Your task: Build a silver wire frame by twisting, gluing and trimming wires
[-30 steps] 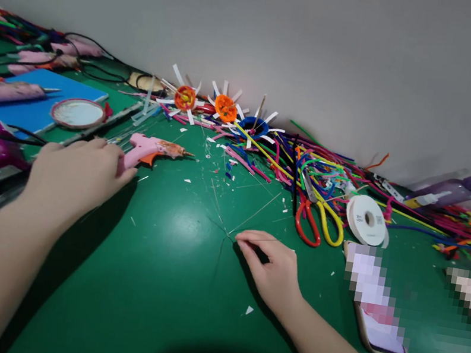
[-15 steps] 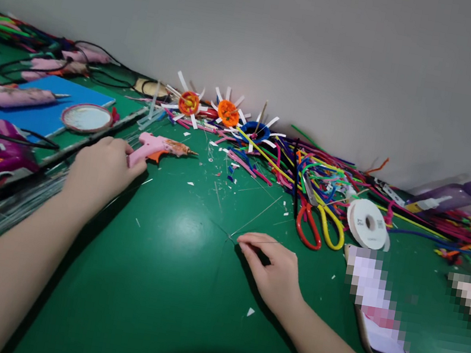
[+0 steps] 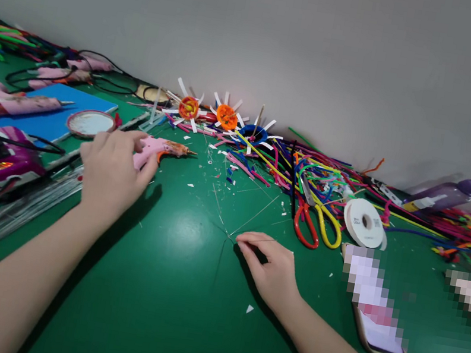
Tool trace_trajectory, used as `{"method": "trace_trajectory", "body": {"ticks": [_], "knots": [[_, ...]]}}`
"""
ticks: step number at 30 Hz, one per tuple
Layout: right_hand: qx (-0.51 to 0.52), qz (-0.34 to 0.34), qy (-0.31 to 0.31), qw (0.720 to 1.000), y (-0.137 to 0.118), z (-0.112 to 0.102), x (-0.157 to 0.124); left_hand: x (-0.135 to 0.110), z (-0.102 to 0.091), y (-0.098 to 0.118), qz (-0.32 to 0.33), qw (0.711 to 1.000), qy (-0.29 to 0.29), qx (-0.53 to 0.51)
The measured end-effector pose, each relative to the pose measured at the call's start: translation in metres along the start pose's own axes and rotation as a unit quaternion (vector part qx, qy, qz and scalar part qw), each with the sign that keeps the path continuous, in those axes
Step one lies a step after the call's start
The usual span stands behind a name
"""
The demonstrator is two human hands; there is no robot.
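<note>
My left hand [image 3: 113,171] reaches around the back of a pink hot glue gun [image 3: 161,149], its thumb and fingers on either side of the handle. The gun's stained nozzle points right. On the right, my right hand [image 3: 272,267] is closed in a pinch on a thin wire. Several fine wires [image 3: 229,236] meet at a point just left of those fingertips and spread outward in a star shape. The far ends of some wires are hard to make out against the green table [image 3: 162,291].
Red-and-yellow scissors [image 3: 310,222], a white ribbon spool [image 3: 364,222] and a phone [image 3: 372,302] lie to the right. Coloured pipe cleaners and flower-like pieces [image 3: 226,116] line the wall. Left are another glue gun [image 3: 17,105], a round dish [image 3: 91,123] and a wire bundle [image 3: 15,224].
My left hand has shifted right and forward over the glue gun's handle, while the gun has barely moved. My right hand still pinches the wire. The view has turned slightly.
</note>
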State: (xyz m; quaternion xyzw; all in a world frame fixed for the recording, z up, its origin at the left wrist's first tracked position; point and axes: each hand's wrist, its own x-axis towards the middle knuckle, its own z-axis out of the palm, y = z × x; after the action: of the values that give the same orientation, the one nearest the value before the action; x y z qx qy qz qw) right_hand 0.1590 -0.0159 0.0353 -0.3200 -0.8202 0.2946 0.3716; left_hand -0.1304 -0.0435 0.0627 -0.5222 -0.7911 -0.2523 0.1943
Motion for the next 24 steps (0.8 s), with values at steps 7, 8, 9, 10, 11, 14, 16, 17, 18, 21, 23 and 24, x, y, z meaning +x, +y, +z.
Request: {"method": "trace_trajectory", "body": {"ticks": [7, 8, 9, 10, 11, 14, 16, 17, 18, 21, 23, 24], "knots": [[-0.002, -0.003, -0.002, 1.0, 0.001, 0.0, 0.0, -0.036, -0.006, 0.066, -0.087, 0.899, -0.054, -0.426], [-0.003, -0.002, -0.001, 1.0, 0.001, 0.0, 0.0, -0.04, -0.006, 0.07, -0.107, 0.884, -0.079, -0.448], [-0.003, -0.001, -0.002, 1.0, 0.0, 0.0, 0.0, -0.042, -0.005, 0.073, -0.12, 0.876, -0.102, -0.456], [-0.003, -0.001, -0.003, 1.0, 0.0, 0.0, 0.0, -0.043, -0.004, 0.074, -0.126, 0.871, -0.119, -0.459], [-0.003, -0.001, -0.005, 1.0, 0.0, 0.0, 0.0, -0.044, -0.004, 0.075, -0.126, 0.871, -0.128, -0.458], [-0.004, 0.004, -0.012, 1.0, 0.0, -0.001, 0.001, -0.041, -0.001, 0.073, -0.111, 0.874, -0.138, -0.452], [-0.003, 0.007, -0.012, 1.0, 0.001, -0.001, 0.001, -0.039, 0.001, 0.073, -0.105, 0.876, -0.148, -0.448], [-0.002, 0.007, -0.012, 1.0, 0.001, -0.001, 0.001, -0.04, 0.002, 0.073, -0.103, 0.875, -0.154, -0.448], [-0.002, 0.006, -0.011, 1.0, 0.001, -0.001, 0.002, -0.04, 0.002, 0.074, -0.103, 0.872, -0.156, -0.452], [-0.001, 0.005, -0.008, 1.0, 0.001, 0.0, 0.002, -0.046, 0.004, 0.075, -0.09, 0.86, -0.125, -0.486], [-0.001, 0.009, -0.009, 1.0, 0.001, 0.0, 0.002, -0.052, 0.005, 0.075, -0.068, 0.856, -0.089, -0.504], [-0.001, 0.011, -0.01, 1.0, 0.001, 0.0, 0.002, -0.054, 0.005, 0.075, -0.057, 0.856, -0.076, -0.508]]}}
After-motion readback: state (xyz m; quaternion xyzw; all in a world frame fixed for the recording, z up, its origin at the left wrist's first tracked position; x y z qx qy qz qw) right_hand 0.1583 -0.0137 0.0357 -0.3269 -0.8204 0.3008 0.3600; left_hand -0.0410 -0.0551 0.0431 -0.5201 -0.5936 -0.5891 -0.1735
